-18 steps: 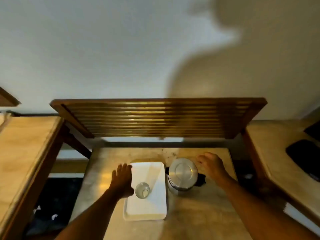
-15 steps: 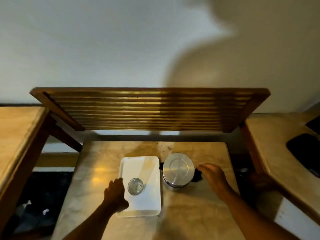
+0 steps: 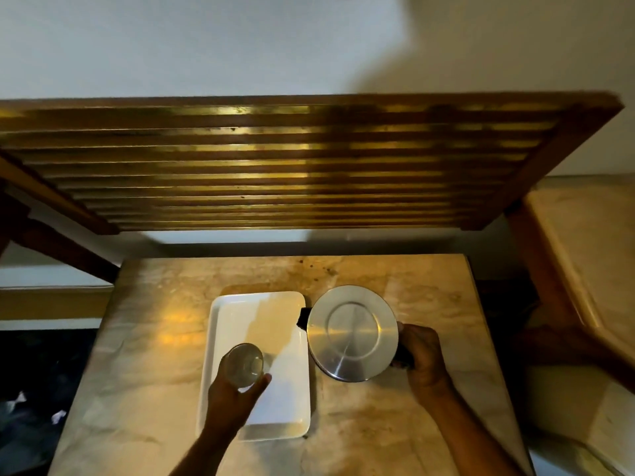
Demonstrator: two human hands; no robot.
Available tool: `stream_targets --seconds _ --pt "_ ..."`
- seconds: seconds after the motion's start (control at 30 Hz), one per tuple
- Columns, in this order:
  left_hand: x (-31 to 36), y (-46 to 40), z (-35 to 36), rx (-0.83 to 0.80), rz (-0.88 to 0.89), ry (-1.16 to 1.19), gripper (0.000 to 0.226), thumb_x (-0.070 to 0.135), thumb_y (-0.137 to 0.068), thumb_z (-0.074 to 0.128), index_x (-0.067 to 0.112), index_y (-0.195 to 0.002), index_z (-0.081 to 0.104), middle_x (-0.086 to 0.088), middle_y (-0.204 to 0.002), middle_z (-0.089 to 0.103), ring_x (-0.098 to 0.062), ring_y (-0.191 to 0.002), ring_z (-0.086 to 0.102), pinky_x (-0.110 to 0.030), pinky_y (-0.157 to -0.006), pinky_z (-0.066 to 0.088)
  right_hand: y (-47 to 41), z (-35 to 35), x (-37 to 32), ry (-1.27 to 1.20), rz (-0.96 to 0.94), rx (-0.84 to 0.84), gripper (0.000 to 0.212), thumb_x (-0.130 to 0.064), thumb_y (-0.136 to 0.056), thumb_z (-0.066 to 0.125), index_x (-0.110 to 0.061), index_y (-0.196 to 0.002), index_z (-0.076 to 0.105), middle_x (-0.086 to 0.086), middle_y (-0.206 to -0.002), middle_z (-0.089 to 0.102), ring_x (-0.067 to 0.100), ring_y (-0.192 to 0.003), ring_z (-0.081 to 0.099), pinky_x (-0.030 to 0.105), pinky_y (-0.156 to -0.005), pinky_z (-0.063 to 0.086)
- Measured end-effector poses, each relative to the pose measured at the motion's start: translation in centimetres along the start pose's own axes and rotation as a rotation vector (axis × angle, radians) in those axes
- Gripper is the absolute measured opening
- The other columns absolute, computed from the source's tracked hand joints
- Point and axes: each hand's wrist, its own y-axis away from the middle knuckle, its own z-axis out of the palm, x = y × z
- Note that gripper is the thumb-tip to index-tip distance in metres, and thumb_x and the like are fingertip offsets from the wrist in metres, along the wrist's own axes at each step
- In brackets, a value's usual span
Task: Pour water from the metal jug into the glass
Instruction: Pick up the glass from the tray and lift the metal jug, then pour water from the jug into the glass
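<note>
One head-worn wide-angle view looks steeply down, close over the table (image 3: pixel 412 424) before a wall (image 3: pixel 206 46).

A left hand (image 3: pixel 228 398) is gripping a glass (image 3: pixel 244 365) over a white tray (image 3: pixel 285 403) while the right hand (image 3: pixel 424 359) is clasping the metal jug's (image 3: pixel 354 333) black handle.

A domestic room, most likely a dining or kitchen corner of a home, is suggested. A small table with a pale marbled stone top (image 3: pixel 165 338) is set against a plain white painted wall (image 3: pixel 171 46), with a slatted dark wooden rack (image 3: pixel 275 166) raised above its far edge. Household serving ware is laid out on it: a white rectangular ceramic tray (image 3: pixel 285 400), a clear drinking glass (image 3: pixel 244 365) and a lidded polished steel jug (image 3: pixel 354 333). Light wooden furniture (image 3: pixel 584 252) is seen at the right, under dim warm lighting.
</note>
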Motion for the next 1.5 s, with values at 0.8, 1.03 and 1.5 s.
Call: stream_targets --seconds 0.8,1.03,1.5 --pt "38.0 10.6 -26.1 0.075 0.743 0.112 0.033 0.021 -0.075 0.085 0.031 -0.094 0.060 -0.004 -0.083 0.070 -0.008 -0.080 0.069 -0.022 -0.060 0.054 11.2 14.8 -47.3 0.003 -0.206 0.014 0.049 -0.056 -0.072 0.076 -0.017 -0.045 0.062 -0.001 -0.038 0.045 0.014 -0.031 0.037 0.019 -0.035 0.030" --pt "45.9 15.3 -33.1 0.196 0.965 0.116 0.038 0.017 -0.076 0.085 0.025 -0.099 0.055 -0.004 -0.073 0.066 -0.023 -0.061 0.066 -0.022 -0.051 0.056 18.0 19.0 -59.2 0.217 -0.487 -0.013 0.047 -0.048 -0.069 0.079 -0.019 -0.042 0.056 0.000 -0.038 0.042 0.012 -0.027 0.031 0.016 -0.032 0.025" --pt "48.5 19.0 -36.1 0.254 1.167 0.153 0.054 0.055 -0.058 0.077 0.024 -0.098 0.056 0.008 -0.078 0.066 -0.007 -0.067 0.067 -0.020 -0.053 0.056 23.9 23.3 -68.7 0.930 -0.904 -0.014 0.038 -0.043 -0.062 0.069 -0.008 -0.052 0.058 -0.010 -0.032 0.029 0.007 -0.028 0.028 0.027 -0.045 0.025"
